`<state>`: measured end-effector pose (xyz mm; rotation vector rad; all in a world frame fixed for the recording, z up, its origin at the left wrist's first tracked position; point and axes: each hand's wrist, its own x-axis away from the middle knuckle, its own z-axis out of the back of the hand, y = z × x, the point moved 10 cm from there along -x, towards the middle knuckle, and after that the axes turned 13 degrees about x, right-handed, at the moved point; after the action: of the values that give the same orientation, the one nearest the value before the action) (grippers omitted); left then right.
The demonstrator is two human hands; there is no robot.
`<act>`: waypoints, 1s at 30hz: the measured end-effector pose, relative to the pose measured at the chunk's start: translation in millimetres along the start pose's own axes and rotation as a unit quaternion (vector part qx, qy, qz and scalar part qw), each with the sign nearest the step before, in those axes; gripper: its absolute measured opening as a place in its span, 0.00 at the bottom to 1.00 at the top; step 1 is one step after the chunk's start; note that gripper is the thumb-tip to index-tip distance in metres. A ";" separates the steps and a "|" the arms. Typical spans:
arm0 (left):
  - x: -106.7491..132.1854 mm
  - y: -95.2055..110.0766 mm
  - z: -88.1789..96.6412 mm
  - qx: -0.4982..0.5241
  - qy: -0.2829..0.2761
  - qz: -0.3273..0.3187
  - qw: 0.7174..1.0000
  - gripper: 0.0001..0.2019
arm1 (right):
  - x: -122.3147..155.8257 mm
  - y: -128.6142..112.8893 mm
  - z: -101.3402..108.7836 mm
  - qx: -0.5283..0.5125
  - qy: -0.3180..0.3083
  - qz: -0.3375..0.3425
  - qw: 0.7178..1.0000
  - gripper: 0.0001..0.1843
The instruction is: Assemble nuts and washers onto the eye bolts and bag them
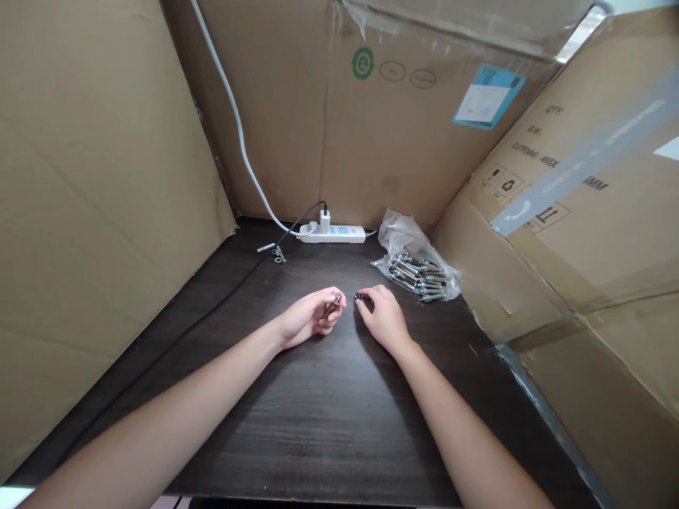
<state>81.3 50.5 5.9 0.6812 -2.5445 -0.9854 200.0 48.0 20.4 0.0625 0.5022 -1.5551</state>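
Note:
My left hand [312,317] is closed around a short metal bolt [332,305], whose end shows between thumb and fingers. Just to its right, my right hand [386,317] pinches a small dark metal part [358,297] at its fingertips; its exact kind is too small to tell. A narrow gap separates the two hands over the dark table [329,424]. Beyond the right hand lies a clear plastic bag [400,233] with several metal expansion bolts [421,276] in it.
A white power strip [347,234] with a plugged-in charger [325,222] stands at the back. Left of it lie a metal rod [266,248] and small metal rings [278,259]. A black cable [212,309] crosses the table's left side. Cardboard walls [371,141] enclose three sides.

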 end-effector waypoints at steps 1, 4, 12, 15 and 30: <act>-0.1 0.0 0.1 0.000 -0.001 0.000 1.000 0.07 | -0.9 -0.2 -0.9 0.011 -0.007 -0.007 1.000 0.09; -0.1 -0.3 0.3 0.003 -0.002 0.004 1.000 0.07 | -1.6 -2.9 -1.0 0.041 -0.021 -0.021 0.999 0.07; -0.8 0.7 1.7 0.025 -0.008 0.009 1.000 0.07 | -7.0 -19.3 -3.5 0.071 -0.020 0.023 0.997 0.07; -1.1 -0.2 2.0 0.024 -0.010 0.014 1.000 0.06 | -7.5 -19.0 -4.1 0.060 -0.029 0.026 0.997 0.05; -0.4 -2.4 1.2 0.015 -0.006 0.024 1.000 0.06 | 0.6 -20.0 0.2 0.054 -0.043 0.063 0.996 0.09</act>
<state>81.8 49.8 3.4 0.6208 -2.5788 -0.9408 180.8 46.6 25.8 0.1079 0.3391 -1.4538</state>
